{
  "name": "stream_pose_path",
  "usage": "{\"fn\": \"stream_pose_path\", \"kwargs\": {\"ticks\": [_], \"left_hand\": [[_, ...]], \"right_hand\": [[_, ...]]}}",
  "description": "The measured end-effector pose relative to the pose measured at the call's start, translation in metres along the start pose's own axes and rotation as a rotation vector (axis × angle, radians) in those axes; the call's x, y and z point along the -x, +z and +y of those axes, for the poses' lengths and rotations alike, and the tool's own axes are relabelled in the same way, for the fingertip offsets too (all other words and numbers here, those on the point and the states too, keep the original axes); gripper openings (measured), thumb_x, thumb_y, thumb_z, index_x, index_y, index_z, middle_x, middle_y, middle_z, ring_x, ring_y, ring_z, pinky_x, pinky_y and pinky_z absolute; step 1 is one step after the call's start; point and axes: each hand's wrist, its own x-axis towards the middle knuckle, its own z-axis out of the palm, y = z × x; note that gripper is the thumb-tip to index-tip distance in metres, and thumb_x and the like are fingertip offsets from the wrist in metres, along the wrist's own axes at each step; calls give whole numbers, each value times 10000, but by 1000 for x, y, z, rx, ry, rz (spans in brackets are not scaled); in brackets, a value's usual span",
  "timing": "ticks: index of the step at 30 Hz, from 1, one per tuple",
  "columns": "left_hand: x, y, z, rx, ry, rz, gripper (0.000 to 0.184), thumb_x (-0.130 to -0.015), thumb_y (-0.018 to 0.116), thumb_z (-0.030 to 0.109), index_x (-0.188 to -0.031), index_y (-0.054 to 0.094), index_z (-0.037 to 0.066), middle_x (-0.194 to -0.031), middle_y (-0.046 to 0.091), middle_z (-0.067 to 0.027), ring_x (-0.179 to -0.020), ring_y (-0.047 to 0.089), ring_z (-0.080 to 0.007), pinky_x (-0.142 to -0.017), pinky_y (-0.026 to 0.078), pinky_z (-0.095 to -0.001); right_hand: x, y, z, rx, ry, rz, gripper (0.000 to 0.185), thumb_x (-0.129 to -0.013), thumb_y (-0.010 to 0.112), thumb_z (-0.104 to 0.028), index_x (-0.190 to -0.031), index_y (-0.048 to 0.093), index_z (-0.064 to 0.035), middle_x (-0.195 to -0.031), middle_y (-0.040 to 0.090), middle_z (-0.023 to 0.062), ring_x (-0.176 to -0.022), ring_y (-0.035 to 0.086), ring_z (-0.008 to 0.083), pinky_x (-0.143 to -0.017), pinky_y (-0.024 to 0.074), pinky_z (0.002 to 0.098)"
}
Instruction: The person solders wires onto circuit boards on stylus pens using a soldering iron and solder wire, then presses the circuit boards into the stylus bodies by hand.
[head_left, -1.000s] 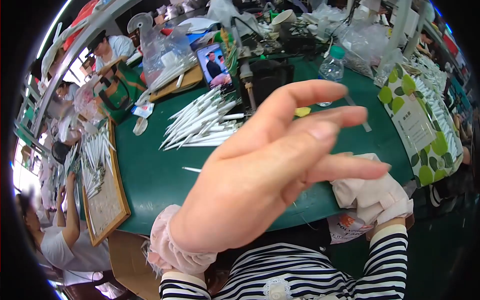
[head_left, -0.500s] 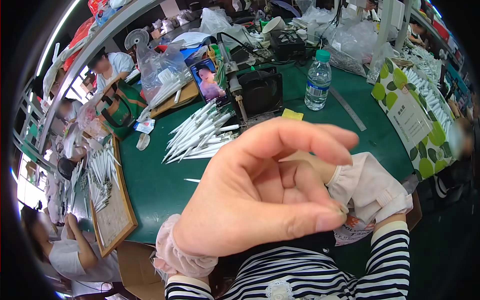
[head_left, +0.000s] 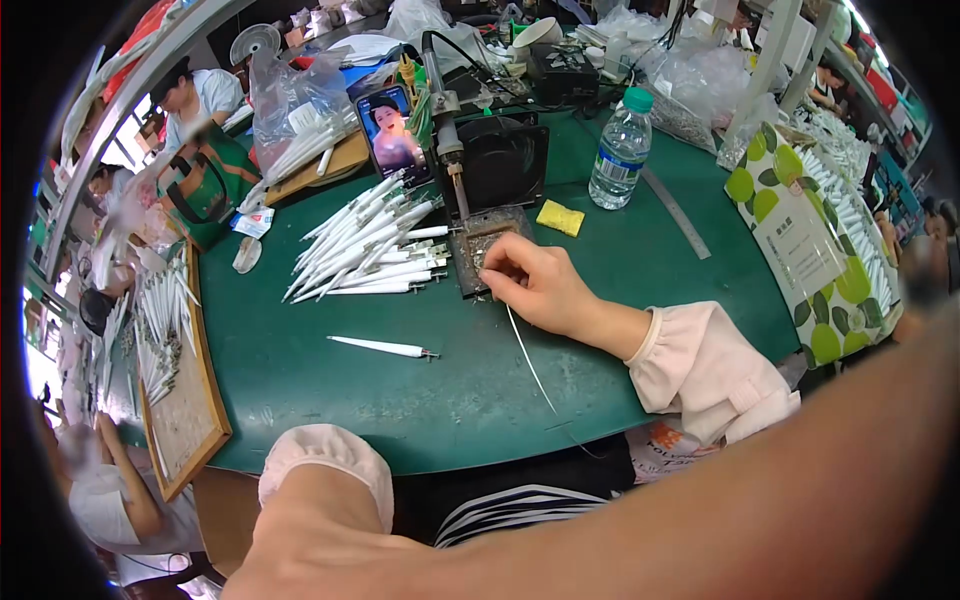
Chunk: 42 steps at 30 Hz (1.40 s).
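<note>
My right hand (head_left: 540, 287) is closed in a pinch over the front of the soldering iron stand (head_left: 478, 262). From its fingertips a thin silvery wire (head_left: 527, 352) curves down to the table's front edge. The soldering iron (head_left: 452, 150) points down in its holder just behind. My left hand (head_left: 640, 525) looms blurred and very close to the camera along the bottom; its fingers lie out of sight. One white pen-shaped piece with a metal end (head_left: 380, 346) lies alone on the green table (head_left: 440, 410). Behind it is a pile of similar white pieces (head_left: 365, 245).
A phone (head_left: 393, 135) leans near the black fan (head_left: 505, 165). To the right are a yellow packet (head_left: 560, 218), a water bottle (head_left: 622, 150), a steel ruler (head_left: 677, 212) and a leaf-patterned box (head_left: 800, 250). A wooden tray (head_left: 212, 440) and co-workers are on the left.
My left hand, earlier curled in front of the table, has come up close to the camera and off to the right. My right hand, mostly hidden before, now shows at the iron stand.
</note>
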Motion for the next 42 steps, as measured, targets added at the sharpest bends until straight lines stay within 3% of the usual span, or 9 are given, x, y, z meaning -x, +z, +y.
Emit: {"fn": "stream_pose_path", "kwargs": {"ticks": [36, 42], "left_hand": [[16, -10, 6, -20, 22, -77, 605, -867, 510, 24, -1374, 206, 152, -1296, 404, -235, -829, 633, -378, -973, 393, -513], [16, -9, 7, 0, 25, -82, 626, -882, 492, 29, -1402, 178, 180, -1299, 404, -219, -841, 633, -398, -982, 385, -514]], "right_hand": [[-1, 3, -3, -41, 14, -36, 79, -849, 609, -56, -859, 543, -14, -690, 603, 41, -601, 605, 91, -520, 447, 219], [2, 4, -4, -35, 66, -46, 84, -844, 612, -64, -867, 550, -12, -702, 608, 55, -612, 606, 121, -536, 457, 242]]}}
